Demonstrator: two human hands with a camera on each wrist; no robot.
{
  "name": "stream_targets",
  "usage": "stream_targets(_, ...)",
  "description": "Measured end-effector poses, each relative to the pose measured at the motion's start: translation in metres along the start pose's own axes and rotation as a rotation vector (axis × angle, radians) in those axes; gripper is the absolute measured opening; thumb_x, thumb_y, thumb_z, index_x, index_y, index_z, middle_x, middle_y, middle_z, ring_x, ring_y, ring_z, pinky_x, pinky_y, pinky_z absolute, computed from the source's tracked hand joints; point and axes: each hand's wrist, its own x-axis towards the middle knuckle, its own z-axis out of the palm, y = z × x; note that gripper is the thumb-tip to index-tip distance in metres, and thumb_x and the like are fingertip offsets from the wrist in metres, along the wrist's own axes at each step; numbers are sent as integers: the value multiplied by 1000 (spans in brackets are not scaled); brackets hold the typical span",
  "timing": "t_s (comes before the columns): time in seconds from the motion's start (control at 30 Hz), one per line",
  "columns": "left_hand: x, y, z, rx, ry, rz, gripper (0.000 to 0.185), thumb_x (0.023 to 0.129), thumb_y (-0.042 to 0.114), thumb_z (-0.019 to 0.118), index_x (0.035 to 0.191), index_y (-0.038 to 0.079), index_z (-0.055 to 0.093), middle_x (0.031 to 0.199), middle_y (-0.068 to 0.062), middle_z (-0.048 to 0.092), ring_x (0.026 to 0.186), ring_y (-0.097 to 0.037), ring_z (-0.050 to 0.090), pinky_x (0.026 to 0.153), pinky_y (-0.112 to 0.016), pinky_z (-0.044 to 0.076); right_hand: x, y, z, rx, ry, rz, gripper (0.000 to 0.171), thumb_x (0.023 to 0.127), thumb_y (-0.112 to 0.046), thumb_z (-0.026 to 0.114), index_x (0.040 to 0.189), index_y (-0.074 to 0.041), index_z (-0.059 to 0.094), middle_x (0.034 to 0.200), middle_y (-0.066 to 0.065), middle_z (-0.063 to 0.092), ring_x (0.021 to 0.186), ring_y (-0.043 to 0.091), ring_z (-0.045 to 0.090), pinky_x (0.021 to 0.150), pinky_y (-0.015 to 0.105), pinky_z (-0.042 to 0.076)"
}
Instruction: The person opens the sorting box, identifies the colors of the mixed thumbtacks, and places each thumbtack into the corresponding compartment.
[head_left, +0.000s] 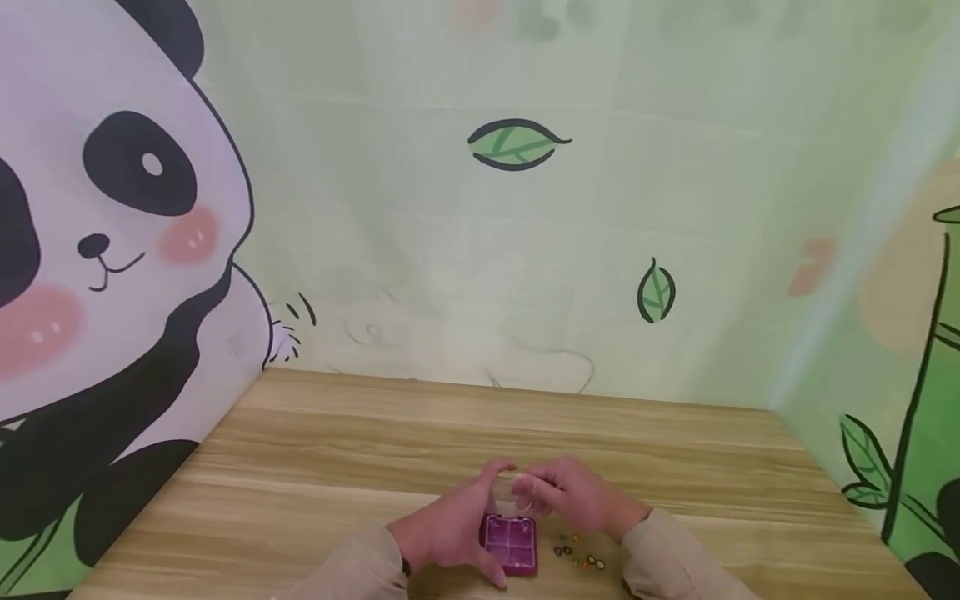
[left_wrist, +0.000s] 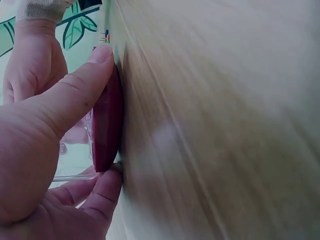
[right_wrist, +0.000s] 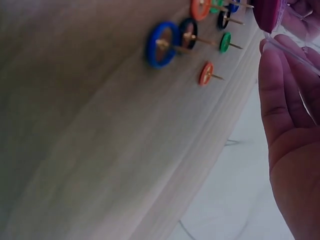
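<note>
From the head view, both forearms in beige sleeves come in from the bottom edge and meet at the near middle of the worktop [head_left: 315, 467]. The left hand [head_left: 450, 529] curls round the left side of a small magenta box [head_left: 512, 542] with four compartments, thumb at its near corner. The right hand [head_left: 573, 496] hovers over the box's far edge, its fingers pinching a clear lid [head_left: 525, 492]. Just right of the box lies a scatter of coloured pushpins [head_left: 577, 557]. The worktop is pale wood-grain laminate; the walls behind are light green, printed with a panda [head_left: 105, 250], leaves and bamboo.

In the left wrist view, the left hand [left_wrist: 55, 150] clamps the box [left_wrist: 106, 125] between thumb on one edge and a finger on the other; the box sits flat on the wood, smooth and glossy with rounded edges. The transparent lid [left_wrist: 75, 160] shows beside it.

In the right wrist view, the right hand [right_wrist: 287, 130] has its fingers bent along the thin edge of the clear lid [right_wrist: 292, 50]. The pushpins [right_wrist: 190, 37] rest on their flat round heads, blue, black, green and orange, with brassy points up.
</note>
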Motion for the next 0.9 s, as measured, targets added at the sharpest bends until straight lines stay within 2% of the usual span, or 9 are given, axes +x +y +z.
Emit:
stream_targets(0.17, 0, 2, 0, -2, -4, 22, 129, 56, 31, 100, 154, 32, 16, 92, 6, 65, 82, -2, 61, 90, -27, 54, 0, 0, -2, 46, 2, 4, 35, 108, -30, 51, 99, -8, 76, 89, 8, 78, 75, 18, 72, 71, 31, 62)
stream_targets(0.43, -2, 0, 2, 40, 27, 100, 123, 57, 34, 99, 150, 30, 19, 97, 2, 65, 84, -3, 61, 88, -25, 54, 0, -1, -2, 112, -3, 11, 35, 108, -27, 51, 97, -6, 76, 92, 11, 79, 79, 22, 73, 74, 33, 63)
stream_targets(0.67, -4, -1, 2, 71, 41, 124, 119, 60, 37, 98, 149, 30, 18, 96, 3, 64, 83, -1, 60, 84, -21, 53, -1, 3, -4, 166, -23, 25, 38, 110, -25, 46, 103, -2, 75, 96, 15, 78, 82, 27, 74, 75, 36, 63)
stream_targets(0.8, -5, -2, 3, 107, 52, 174, 114, 63, 39, 96, 149, 31, 20, 109, -2, 64, 92, -5, 61, 90, -24, 54, -2, 2, -4, 181, -32, 38, 41, 111, -26, 44, 106, 0, 74, 98, 16, 78, 83, 28, 74, 76, 38, 63)
stream_targets(0.9, -6, -3, 3, 141, 60, 203, 113, 65, 41, 95, 151, 32, 22, 128, -7, 62, 103, -10, 62, 97, -29, 54, -2, 1, -5, 179, -34, 48, 41, 111, -27, 43, 110, 0, 74, 99, 15, 78, 85, 27, 74, 77, 38, 63)
